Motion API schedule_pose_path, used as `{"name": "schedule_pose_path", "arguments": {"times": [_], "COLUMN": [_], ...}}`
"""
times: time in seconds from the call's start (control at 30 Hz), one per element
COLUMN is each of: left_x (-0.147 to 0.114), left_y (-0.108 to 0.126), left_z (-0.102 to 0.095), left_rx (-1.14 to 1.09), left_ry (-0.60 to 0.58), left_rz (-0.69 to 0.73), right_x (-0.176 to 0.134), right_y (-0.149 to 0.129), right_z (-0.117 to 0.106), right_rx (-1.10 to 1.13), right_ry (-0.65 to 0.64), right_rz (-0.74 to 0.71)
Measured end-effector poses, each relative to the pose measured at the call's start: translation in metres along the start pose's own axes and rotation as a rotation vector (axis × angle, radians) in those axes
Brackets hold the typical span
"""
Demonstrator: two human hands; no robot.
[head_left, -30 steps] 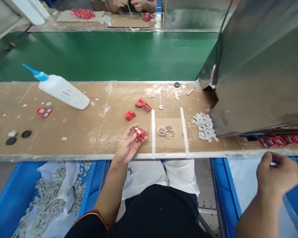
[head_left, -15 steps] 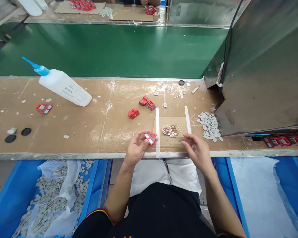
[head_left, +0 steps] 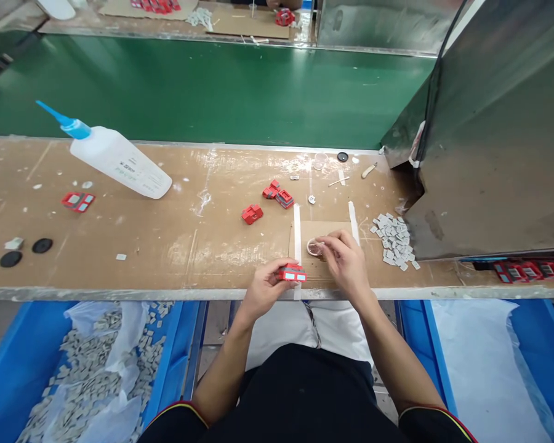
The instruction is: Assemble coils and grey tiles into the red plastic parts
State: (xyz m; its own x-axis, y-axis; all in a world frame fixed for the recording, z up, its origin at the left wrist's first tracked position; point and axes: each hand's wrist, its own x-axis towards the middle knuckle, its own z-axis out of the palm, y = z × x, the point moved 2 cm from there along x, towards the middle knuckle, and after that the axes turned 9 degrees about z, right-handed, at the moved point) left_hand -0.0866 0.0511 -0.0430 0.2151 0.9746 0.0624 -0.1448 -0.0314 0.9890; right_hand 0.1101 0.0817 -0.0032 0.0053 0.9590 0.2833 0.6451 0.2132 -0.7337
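In my left hand (head_left: 265, 288) is a small red toy car body (head_left: 292, 272) with grey trim and pale blue windows, held between thumb and fingers over the bench edge. My right hand (head_left: 346, 261) is closed in a pinch above a small round dish (head_left: 313, 247) on a taped cardboard sheet (head_left: 321, 229). Whatever sits between its fingertips is too thin and covered to make out. Beyond the hands lie more red car pieces: a single one (head_left: 252, 214) and a touching pair (head_left: 284, 198).
A white glue bottle (head_left: 124, 163) with a blue nozzle lies at left, near another red car piece (head_left: 78, 201). Small grey-white tiles (head_left: 394, 241) are heaped beside a metal housing (head_left: 489, 141). Blue bins (head_left: 175, 351) flank my lap; a green belt (head_left: 212, 92) runs behind the bench.
My right hand has moved left to the dish, its fingers coming together. My left hand has tilted the car body and shifted it slightly right and toward me.
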Motion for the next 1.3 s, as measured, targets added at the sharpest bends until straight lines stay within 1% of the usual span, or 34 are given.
{"name": "schedule_pose_path", "arguments": {"times": [0.13,0.23,0.33,0.43,0.57,0.67,0.83,1.07,1.17,1.3], "left_x": [-0.001,-0.002,-0.002,-0.002,-0.001,-0.001,-0.002,-0.001,-0.002,-0.002], "left_y": [0.003,0.005,0.006,0.006,0.006,0.006,0.005,0.007,0.007,0.007], "left_z": [0.005,0.007,0.008,0.008,0.008,0.007,0.006,0.006,0.006,0.006], "left_rx": [0.134,0.238,0.304,0.339,0.341,0.327,0.346,0.372,0.361,0.363], "left_ry": [-0.040,-0.058,-0.063,-0.069,-0.077,-0.092,-0.099,-0.111,-0.111,-0.095], "left_rz": [0.030,0.061,0.075,0.081,0.096,0.096,0.098,0.128,0.119,0.111], "right_x": [-0.007,-0.021,-0.033,-0.038,-0.039,-0.039,-0.038,-0.036,-0.035,-0.028], "right_y": [-0.001,-0.013,-0.025,-0.030,-0.030,-0.030,-0.034,-0.035,-0.033,-0.023], "right_z": [-0.010,-0.020,-0.024,-0.018,-0.006,0.000,-0.002,-0.001,-0.006,-0.019], "right_rx": [0.050,0.096,0.144,0.173,0.191,0.179,0.142,0.145,0.136,0.091], "right_ry": [0.120,0.151,0.137,0.097,0.056,0.038,0.026,-0.043,-0.023,0.099], "right_rz": [0.053,0.052,0.042,0.016,-0.012,-0.026,-0.079,-0.042,-0.003,0.076]}}
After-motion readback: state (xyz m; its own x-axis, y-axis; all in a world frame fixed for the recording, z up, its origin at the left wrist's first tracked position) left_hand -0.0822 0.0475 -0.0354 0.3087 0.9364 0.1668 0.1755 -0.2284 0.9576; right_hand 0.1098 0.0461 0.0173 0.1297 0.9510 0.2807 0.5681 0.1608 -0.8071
